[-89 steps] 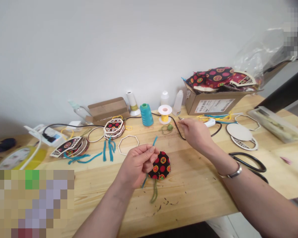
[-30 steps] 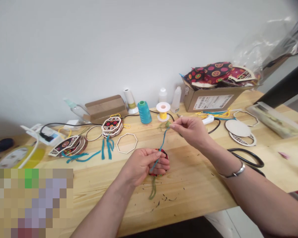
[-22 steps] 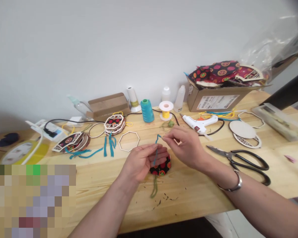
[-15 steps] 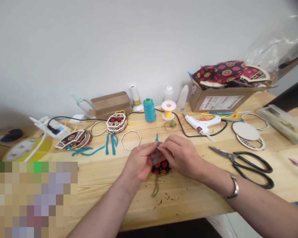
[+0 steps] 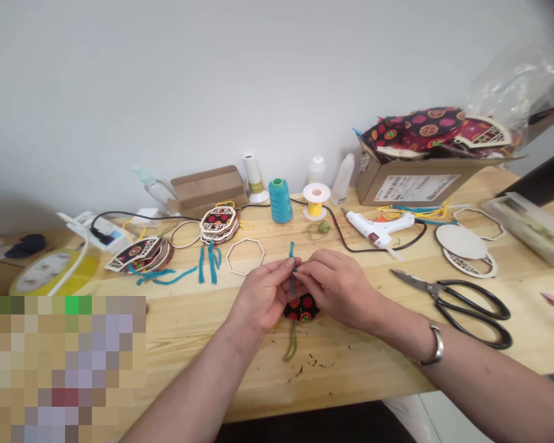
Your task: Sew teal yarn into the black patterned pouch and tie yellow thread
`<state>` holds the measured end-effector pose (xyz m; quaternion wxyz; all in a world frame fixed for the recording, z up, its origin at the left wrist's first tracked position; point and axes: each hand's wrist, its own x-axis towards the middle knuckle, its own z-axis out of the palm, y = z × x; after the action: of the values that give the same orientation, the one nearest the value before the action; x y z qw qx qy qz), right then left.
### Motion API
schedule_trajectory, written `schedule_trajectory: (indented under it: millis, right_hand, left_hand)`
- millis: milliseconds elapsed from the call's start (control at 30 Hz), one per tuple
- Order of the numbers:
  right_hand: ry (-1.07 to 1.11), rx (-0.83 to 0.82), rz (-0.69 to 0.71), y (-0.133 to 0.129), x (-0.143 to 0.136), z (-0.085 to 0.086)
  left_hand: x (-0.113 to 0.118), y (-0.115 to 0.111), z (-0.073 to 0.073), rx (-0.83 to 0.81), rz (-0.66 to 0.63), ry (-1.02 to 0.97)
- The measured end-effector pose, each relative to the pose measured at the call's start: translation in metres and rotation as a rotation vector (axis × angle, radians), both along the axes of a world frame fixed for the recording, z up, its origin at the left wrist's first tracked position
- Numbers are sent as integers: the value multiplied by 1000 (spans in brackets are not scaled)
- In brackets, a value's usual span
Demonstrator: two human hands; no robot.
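Note:
Between my two hands runs a short teal cord, its upper end sticking up past the fingertips. My left hand pinches the cord between thumb and fingers. Close against it, my right hand has thumb and forefinger pinched on the same cord; the exact spot is partly covered by the fingers. Under both hands lies a piece of dark patterned fabric with red and orange circles, partly hidden. An olive-green cord loop trails from its near edge onto the table.
Black-handled scissors lie right of my hands, below a white glue gun. Behind stand a teal thread cone and a yellow thread spool. Left are an octagonal frame and teal cord pieces. A carton stands back right.
The view has shifted slightly, so the table items sit a little further right and higher. Both hands keep pinching the teal cord, with only slight finger movement.

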<state>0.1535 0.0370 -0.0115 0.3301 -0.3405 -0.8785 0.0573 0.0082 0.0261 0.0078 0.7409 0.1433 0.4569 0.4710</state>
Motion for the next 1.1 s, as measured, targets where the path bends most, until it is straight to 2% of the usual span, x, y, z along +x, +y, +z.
schedule_trajectory:
  millis: [167, 300, 467, 600, 733, 867, 1033, 1100]
  right_hand:
    - [45, -167, 26, 0, 0, 2]
    - [144, -400, 59, 1, 0, 10]
    - [277, -765, 76, 8, 2, 14]
    - [320, -907, 24, 13, 3, 10]
    - [390, -894, -17, 14, 2, 8]
    - [506, -753, -34, 16, 2, 6]
    - [501, -579, -193, 20, 6, 6]
    - [492, -570, -184, 20, 6, 7]
  left_hand:
    - [-2, 1, -4, 50, 23, 0]
    - [-6, 2, -7, 91, 59, 21]
    - [-7, 3, -7, 90, 108, 41]
    - [-6, 2, -7, 91, 126, 26]
    - [-5, 2, -7, 95, 105, 1]
    - [-5, 3, -8, 106, 92, 4]
    - [-4, 4, -8, 94, 126, 43]
    - [-3, 4, -7, 97, 139, 45]
